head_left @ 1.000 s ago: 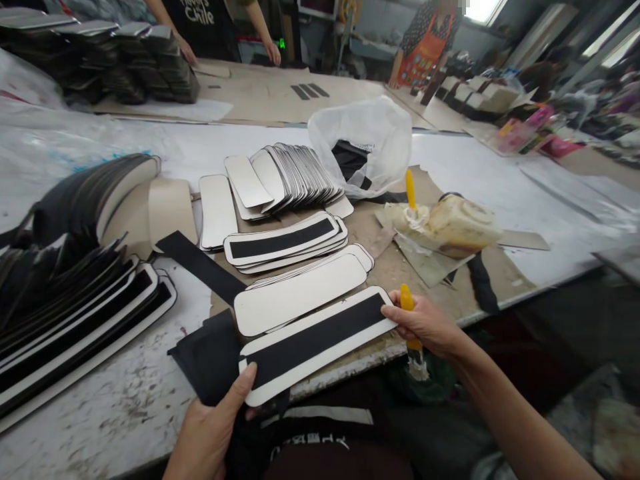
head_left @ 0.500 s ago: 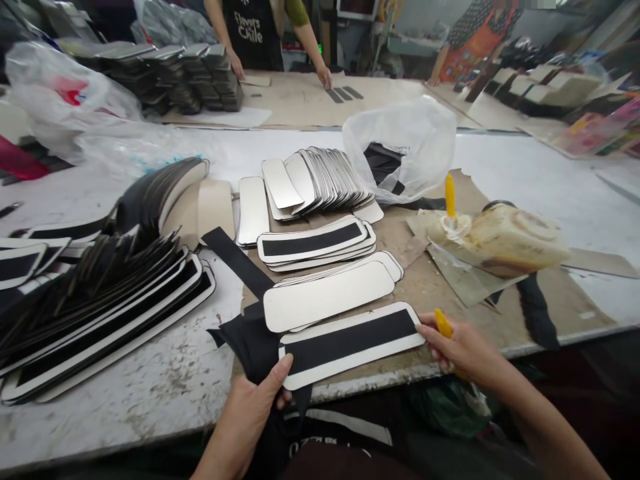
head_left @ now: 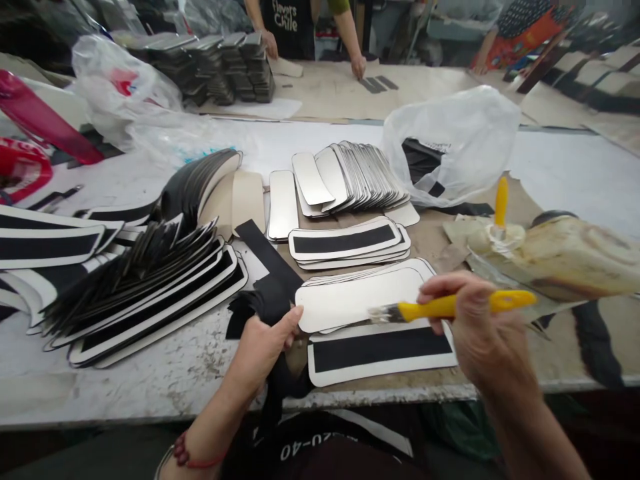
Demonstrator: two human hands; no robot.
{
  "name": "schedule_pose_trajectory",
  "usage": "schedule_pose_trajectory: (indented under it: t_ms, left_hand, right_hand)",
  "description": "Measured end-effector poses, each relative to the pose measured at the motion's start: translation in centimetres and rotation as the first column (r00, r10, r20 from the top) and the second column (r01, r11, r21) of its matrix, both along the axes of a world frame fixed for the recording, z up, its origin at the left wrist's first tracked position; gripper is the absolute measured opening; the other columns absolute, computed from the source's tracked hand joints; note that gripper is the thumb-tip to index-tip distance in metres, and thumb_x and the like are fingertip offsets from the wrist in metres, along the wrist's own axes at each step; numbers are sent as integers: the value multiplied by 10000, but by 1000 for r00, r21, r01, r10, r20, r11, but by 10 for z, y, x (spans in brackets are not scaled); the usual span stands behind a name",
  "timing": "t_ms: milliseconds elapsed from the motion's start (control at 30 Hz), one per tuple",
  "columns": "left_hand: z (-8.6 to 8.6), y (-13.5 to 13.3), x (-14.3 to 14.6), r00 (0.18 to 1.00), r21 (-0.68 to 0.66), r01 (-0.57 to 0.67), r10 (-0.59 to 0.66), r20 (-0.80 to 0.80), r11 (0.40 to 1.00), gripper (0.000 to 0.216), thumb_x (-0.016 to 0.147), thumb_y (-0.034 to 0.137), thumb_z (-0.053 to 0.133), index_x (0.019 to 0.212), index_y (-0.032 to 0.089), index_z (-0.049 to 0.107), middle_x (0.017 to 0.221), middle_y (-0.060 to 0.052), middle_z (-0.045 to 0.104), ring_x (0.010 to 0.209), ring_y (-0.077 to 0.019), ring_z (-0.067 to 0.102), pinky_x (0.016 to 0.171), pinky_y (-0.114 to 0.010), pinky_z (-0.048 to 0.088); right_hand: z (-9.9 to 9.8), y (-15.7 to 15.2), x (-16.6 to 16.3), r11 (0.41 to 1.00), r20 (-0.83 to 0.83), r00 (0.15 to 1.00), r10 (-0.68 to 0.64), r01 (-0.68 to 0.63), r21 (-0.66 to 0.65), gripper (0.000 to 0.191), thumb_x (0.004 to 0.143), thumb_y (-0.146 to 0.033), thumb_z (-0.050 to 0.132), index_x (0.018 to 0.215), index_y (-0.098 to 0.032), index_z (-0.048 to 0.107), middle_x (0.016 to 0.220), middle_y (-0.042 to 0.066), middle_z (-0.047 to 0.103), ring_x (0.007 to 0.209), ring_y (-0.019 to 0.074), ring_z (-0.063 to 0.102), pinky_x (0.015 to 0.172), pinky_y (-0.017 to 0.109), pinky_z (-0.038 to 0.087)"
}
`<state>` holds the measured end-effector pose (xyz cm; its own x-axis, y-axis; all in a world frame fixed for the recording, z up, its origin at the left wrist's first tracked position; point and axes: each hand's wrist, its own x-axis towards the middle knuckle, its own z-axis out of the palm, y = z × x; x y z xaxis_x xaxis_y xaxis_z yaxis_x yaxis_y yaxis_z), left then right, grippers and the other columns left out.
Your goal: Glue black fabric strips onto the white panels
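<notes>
Pale, even light spreads over the white tabletop (head_left: 565, 157), though I can't make out its source; the fanned strips (head_left: 331, 175) catch a soft glare and the plastic bag (head_left: 470, 143) shines in patches. Shadows are faint on the tabletop, while below it everything sinks into murk. The right hand (head_left: 483, 330) and the yellow-handled brush (head_left: 433, 307) look slightly smeared, and the orange apron (head_left: 527, 41) toward the corner goes soft and stretched

brush handle (head_left: 433, 307): smooth plastic | black strip (head_left: 380, 347): matt | bag (head_left: 475, 150): glossy plastic
</notes>
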<state>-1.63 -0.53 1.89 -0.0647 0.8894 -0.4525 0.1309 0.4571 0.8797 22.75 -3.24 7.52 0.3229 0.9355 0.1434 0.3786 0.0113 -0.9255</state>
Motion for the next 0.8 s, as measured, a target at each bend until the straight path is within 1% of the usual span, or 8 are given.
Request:
schedule_pose_trajectory:
  t_ms: [133, 233, 333, 400, 467, 600, 700, 800]
  left_hand:
    - [-12, 6, 1, 998, -27, 52, -51, 32, 998, 407, 694, 451, 658, 451, 160, 508, 449, 0, 503, 463, -113, 443, 487, -236, 345]
    - [-17, 4, -1, 998, -28, 48, -47, 44, 998, 399, 709, 456, 638, 461, 166, 520, 462, 3, 509, 472, -116, 449, 491, -234, 353]
    - [-20, 2, -3, 999, -16, 34, -34, 43, 999, 391, 724, 449, 625, 467, 174, 524, 468, 5, 517, 478, -118, 453, 493, -231, 354]
    - [-22, 0, -4, 998, -8, 34, -33, 44, 999, 386, 731, 445, 625, 473, 174, 531, 477, 1, 531, 486, -122, 465, 502, -232, 361]
    - [-25, -2, -4, 998, 1, 30, -30, 47, 1000, 391, 739, 454, 619, 480, 175, 530, 482, 1, 534, 489, -125, 471, 508, -233, 365]
    - [-32, -5, -4, 999, 7, 12, -12, 38, 1000, 408, 747, 474, 615, 482, 177, 524, 481, 6, 530, 492, -122, 469, 513, -229, 366]
    - [-31, -6, -2, 1000, 1, 3, -4, 27, 1000, 412, 736, 470, 629, 469, 173, 528, 468, 7, 529, 481, -117, 464, 506, -224, 364]
    - [-25, -5, 0, 999, 9, -11, 11, 32, 1000, 401, 716, 454, 648, 457, 173, 528, 462, 5, 537, 464, -119, 466, 484, -224, 365]
  right_hand:
    - [-26, 20, -40, 985, -357, 922, 149, -170, -26, 355, 862, -529, 474, 852, -192, 586, 824, 45, 602, 561, 123, 538, 528, 265, 464]
    - [-35, 23, -51, 965, -407, 900, 159, -228, -128, 242, 827, -435, 583, 841, -194, 573, 786, 12, 602, 546, 108, 544, 547, 254, 465]
    - [-37, 21, -49, 964, -233, 966, 115, -165, -210, 201, 811, -394, 609, 819, -195, 579, 673, -6, 596, 548, 123, 553, 585, 261, 464]
    - [-35, 18, -41, 972, -60, 996, 69, -81, -222, 183, 813, -384, 601, 824, -201, 591, 607, -11, 584, 565, 145, 567, 601, 270, 465]
    - [-33, 15, -28, 979, 99, 995, 22, -1, -205, 175, 819, -382, 588, 832, -208, 596, 594, -11, 579, 567, 157, 570, 600, 277, 460]
    - [-27, 9, -1, 988, 362, 931, -43, 93, -121, 166, 839, -369, 551, 831, -209, 594, 718, 19, 612, 646, 175, 586, 670, 303, 454]
    - [-26, 8, 15, 997, 511, 858, -51, 75, -26, 149, 854, -337, 528, 828, -205, 593, 812, 40, 626, 768, 192, 597, 744, 312, 449]
    - [-28, 11, 25, 997, 602, 795, -70, 35, 69, 120, 864, -295, 520, 837, -204, 594, 828, 42, 626, 789, 184, 595, 764, 308, 453]
